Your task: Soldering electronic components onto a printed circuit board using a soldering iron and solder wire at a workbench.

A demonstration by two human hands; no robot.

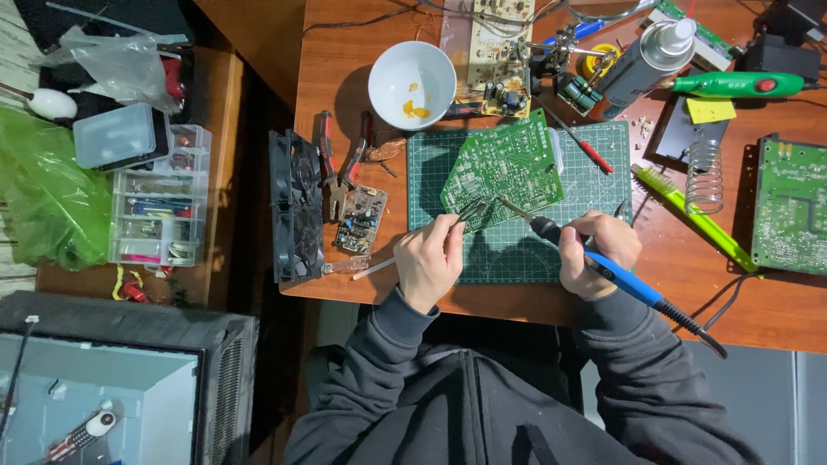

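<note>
On the green cutting mat (517,250): green circuit board (506,166) just beyond both hands | left hand (428,260) pinches tweezers (469,211) touching board's near edge | right hand (594,252) grips blue soldering iron (594,258), tip at board | mat bare near the surface (775,301) edge | white bowl (412,83), pliers (345,164), coil stand (705,176) around.

Single head view, steeply downward, fairly near, over wooden workbench (775,319)
</note>
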